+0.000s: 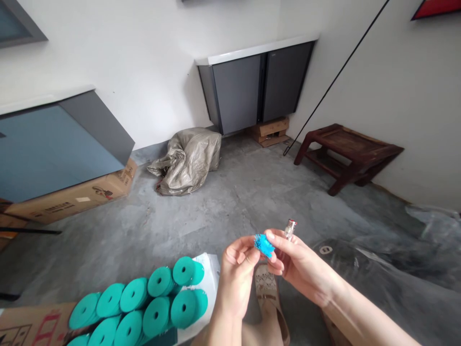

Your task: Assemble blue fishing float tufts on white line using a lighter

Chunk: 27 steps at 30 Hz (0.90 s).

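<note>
The left hand is pinching a small blue spiky piece between thumb and fingertips, its fingers curled narrow around the near side of it. The right hand is meeting it from the other side, thumb and forefinger closing on the same blue piece, while a little clear tube with a metal and red tip is sticking up from behind its fingers (held there by the same hand, it seems, though how exactly is hidden). Both hands are hanging in the air above the person's knees and a patterned slipper, well above the grey concrete floor.

As a judgement, the two hands are working the blue piece together with the tube: a fitting or sorting step is in hand, with the piece being turned or lined up rather than already seated. The next move is calling for a fine, steady pinch, with the piece kept square to the tube's end and the softer bristles not crushed.

To the lower left, rolls of teal discs are lying in rows on a white sheet, beside a cardboard box. Farther off, a crumpled sack, a grey cabinet and a dark wooden stool are standing along the wall.
</note>
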### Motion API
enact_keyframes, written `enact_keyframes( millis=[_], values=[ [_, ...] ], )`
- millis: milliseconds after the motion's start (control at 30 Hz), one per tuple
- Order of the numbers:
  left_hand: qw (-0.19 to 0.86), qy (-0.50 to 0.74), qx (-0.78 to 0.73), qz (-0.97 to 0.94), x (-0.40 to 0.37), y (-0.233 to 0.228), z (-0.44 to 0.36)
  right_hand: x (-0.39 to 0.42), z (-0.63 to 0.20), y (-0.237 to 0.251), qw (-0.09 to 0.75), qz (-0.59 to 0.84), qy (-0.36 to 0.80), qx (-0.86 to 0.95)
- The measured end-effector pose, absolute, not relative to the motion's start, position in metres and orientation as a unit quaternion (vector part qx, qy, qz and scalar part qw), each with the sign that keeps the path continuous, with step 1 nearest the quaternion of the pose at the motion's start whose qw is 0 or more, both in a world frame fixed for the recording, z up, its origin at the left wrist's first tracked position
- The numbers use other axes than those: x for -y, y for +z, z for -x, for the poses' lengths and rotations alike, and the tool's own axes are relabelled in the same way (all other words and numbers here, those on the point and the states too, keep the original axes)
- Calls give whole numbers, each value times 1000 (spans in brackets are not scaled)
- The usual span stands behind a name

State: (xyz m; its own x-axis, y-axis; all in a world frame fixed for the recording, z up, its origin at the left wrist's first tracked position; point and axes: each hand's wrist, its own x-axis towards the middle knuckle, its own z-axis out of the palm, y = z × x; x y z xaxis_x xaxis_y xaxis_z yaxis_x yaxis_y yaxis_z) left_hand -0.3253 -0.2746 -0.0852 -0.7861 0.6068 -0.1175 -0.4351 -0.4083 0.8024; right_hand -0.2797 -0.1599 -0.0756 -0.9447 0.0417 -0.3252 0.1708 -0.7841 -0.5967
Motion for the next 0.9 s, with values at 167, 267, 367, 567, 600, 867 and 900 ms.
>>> enact_keyframes(
  millis=[167,267,367,567,600,867,900],
  values=[
    [286,825,-483,-68,274,-85,325,161,278,-69,11,-159,-901,-402],
    [283,834,-470,-53,272,-83,325,162,279,-67,-6,-170,-887,-430],
    [282,839,-463,-48,271,-82,326,165,279,-67,-28,-168,-874,-454],
    [285,841,-458,-49,272,-83,325,166,278,-68,-35,-156,-860,-485],
    [284,841,-457,-49,272,-83,325,165,277,-68,-34,-157,-860,-484],
    [281,841,-461,-35,272,-83,325,165,278,-68,-31,-159,-866,-473],
    [282,841,-461,-33,272,-83,326,165,278,-68,-30,-161,-867,-471]
  ],
)
